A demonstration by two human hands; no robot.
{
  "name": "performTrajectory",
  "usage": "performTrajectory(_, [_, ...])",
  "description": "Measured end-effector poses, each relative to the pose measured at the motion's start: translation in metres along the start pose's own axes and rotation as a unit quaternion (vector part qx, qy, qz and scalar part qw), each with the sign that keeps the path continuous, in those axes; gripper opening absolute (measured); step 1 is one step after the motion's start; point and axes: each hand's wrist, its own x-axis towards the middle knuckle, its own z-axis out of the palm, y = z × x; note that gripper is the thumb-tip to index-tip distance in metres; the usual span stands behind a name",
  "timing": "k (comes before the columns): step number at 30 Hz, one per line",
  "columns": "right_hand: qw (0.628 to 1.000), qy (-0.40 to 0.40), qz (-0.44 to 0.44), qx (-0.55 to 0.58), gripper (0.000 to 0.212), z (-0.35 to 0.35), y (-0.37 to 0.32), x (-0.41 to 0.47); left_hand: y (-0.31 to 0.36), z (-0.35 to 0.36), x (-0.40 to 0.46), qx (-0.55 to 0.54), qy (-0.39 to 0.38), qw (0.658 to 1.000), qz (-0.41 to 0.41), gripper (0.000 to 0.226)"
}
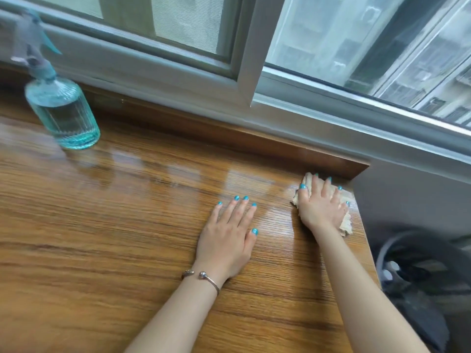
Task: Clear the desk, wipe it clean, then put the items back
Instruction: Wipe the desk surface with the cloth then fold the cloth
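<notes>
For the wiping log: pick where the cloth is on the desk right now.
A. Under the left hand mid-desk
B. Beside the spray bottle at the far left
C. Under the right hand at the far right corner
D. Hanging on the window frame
C: the right hand presses flat on the beige cloth at the desk's far right corner, while the left hand rests on bare wood.

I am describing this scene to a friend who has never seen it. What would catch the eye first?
First, the right hand pressing a beige cloth flat on the far right corner of the glossy brown wooden desk, with the left hand resting flat beside it. Then the ribbed turquoise glass spray bottle standing far left, near the window.
</notes>
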Motion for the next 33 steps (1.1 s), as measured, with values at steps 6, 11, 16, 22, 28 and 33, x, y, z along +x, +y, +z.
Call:
performTrajectory(6, [0.997, 0.042, -0.059, 0.038, 0.067, 0.008, -0.017, -0.019, -0.023, -0.03, -0.007, -0.151, 0.038, 0.987, -0.03, 0.064])
performTrajectory(11, [0.999, 0.029, 0.028, -0.02, 0.057, 0.006, -0.041, -0.027, -0.137, -0.086, -0.032, -0.117, 0.213, 0.963, -0.116, 0.083])
performTrajectory(16, [1.0, 0.001, -0.024, -0.008, 0.057, 0.029, -0.19, -0.072, -0.243, -0.117, -0.044, -0.115, 0.285, 0.935, -0.18, 0.109])
performTrajectory(22, [0.98, -0.047, -0.193, 0.019, 0.055, 0.052, -0.325, -0.136, -0.301, -0.135, -0.034, -0.146, 0.262, 0.942, -0.152, 0.126])
performTrajectory(28, [0.999, -0.003, -0.028, 0.025, 0.055, 0.033, -0.224, -0.098, -0.335, -0.11, -0.042, -0.059, 0.124, 0.968, -0.209, 0.118])
performTrajectory(33, [0.999, -0.011, 0.046, 0.028, 0.058, 0.042, -0.292, -0.116, -0.348, -0.107, -0.039, 0.033, 0.059, 0.968, -0.24, 0.109])
